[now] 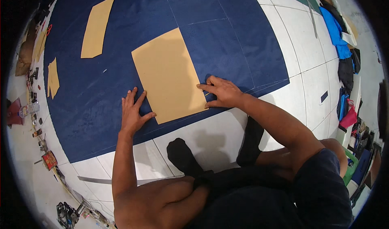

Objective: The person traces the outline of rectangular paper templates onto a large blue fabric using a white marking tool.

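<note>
A tan cardboard pattern piece (168, 75), roughly rectangular, lies flat on a large dark blue fabric (121, 34) spread over the white tiled floor. My left hand (133, 111) presses flat with fingers spread at the pattern's lower left edge. My right hand (223, 92) rests at the pattern's lower right edge, fingers curled around something small and thin against the edge; what it is stays too small to tell. White chalk lines cross the fabric.
Two more tan pattern pieces lie on the fabric: a long one (96, 26) at the back left and a small one (53, 78) at the left. A metal ruler (97, 181) lies on the tiles near my knee. Clutter lines the left edge; clothes (336, 30) pile at right.
</note>
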Tool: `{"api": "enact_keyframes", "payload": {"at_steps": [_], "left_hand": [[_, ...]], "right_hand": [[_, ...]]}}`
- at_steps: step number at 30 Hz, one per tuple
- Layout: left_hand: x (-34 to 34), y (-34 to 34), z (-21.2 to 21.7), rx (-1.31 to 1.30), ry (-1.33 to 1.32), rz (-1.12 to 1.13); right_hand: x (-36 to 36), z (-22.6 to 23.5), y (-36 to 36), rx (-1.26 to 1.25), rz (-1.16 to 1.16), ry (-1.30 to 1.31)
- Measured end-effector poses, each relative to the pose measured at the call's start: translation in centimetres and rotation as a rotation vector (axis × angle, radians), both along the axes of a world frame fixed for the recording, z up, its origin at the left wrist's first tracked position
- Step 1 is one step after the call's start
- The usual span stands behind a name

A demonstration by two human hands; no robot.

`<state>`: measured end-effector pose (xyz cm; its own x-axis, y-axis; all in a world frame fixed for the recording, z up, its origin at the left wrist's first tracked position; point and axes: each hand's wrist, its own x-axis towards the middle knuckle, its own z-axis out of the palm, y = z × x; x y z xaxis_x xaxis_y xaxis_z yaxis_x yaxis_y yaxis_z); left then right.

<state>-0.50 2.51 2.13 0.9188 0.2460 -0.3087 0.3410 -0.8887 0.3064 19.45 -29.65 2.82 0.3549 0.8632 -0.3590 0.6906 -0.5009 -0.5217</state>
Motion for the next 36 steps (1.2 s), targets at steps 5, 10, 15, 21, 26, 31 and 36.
{"api": "enact_keyframes", "payload": {"at_steps": [5, 10, 15, 21, 26, 31, 36], "left_hand": [[-0.12, 0.27, -0.31, -0.001, -0.017, -0.002], [0.25, 0.14, -0.12, -0.005, -0.003, 0.007], [0.24, 0.04, -0.04, -0.005, -0.02, 0.009], [0.15, 0.13, -0.13, -0.011, -0.008, 0.002], [0.13, 0.2, -0.19, -0.004, -0.013, -0.006], [0.11, 0.06, -0.31, -0.007, -0.014, 0.0], [0.18, -0.05, -0.05, -0.012, -0.014, 0.012]], "right_hand": [[0.33, -0.21, 0.07, -0.001, -0.012, 0.042], [0.3, -0.25, 0.22, 0.024, -0.004, -0.002], [0.29, -0.14, 0.15, 0.015, -0.015, 0.0], [0.24, -0.1, 0.17, -0.033, -0.007, 0.014], [0.16, -0.03, 0.13, 0.004, -0.017, -0.004], [0.17, -0.1, 0.18, -0.023, -0.019, 0.019], [0.08, -0.2, 0.01, -0.009, -0.021, -0.007]]}}
